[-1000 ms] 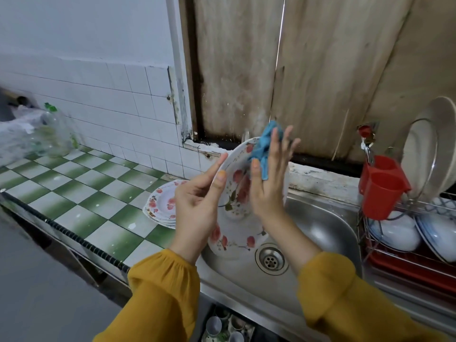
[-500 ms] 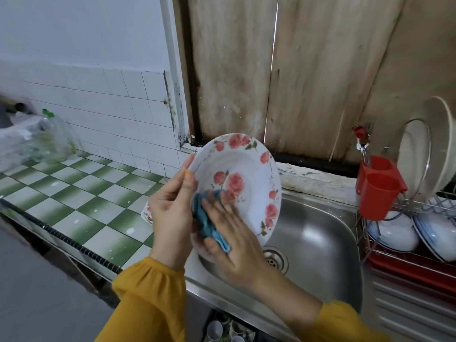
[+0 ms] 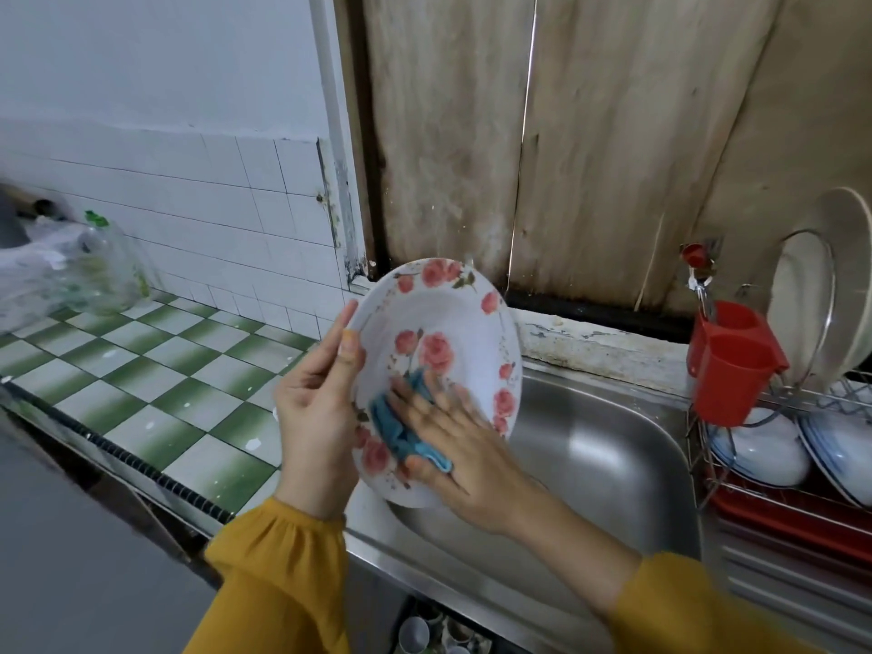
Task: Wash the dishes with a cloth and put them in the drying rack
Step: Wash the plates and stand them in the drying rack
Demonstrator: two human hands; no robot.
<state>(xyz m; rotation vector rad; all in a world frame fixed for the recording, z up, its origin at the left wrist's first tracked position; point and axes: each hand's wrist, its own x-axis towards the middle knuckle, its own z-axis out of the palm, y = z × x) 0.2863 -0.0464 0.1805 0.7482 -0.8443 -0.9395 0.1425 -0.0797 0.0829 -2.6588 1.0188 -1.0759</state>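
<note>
A white plate with red roses (image 3: 453, 318) is held tilted upright over the steel sink (image 3: 604, 455), its face toward me. My left hand (image 3: 314, 417) grips its left rim, thumb on the front and fingers behind. My right hand (image 3: 462, 446) lies flat on the lower part of the plate's face and presses a blue cloth (image 3: 391, 424) against it with straight fingers. At the right stands the wire drying rack (image 3: 774, 493) on a red tray, holding white bowls (image 3: 759, 446) and upright plates (image 3: 802, 304).
A red cutlery holder (image 3: 731, 370) hangs on the rack's left side. A green-and-white tiled counter (image 3: 155, 384) runs left of the sink, with a clear plastic bottle (image 3: 104, 266) at its far end. Wooden boards back the sink.
The plate has turned from edge-on to facing me. My right hand came down with the cloth from the plate's top edge to its lower face, then slid slightly right.
</note>
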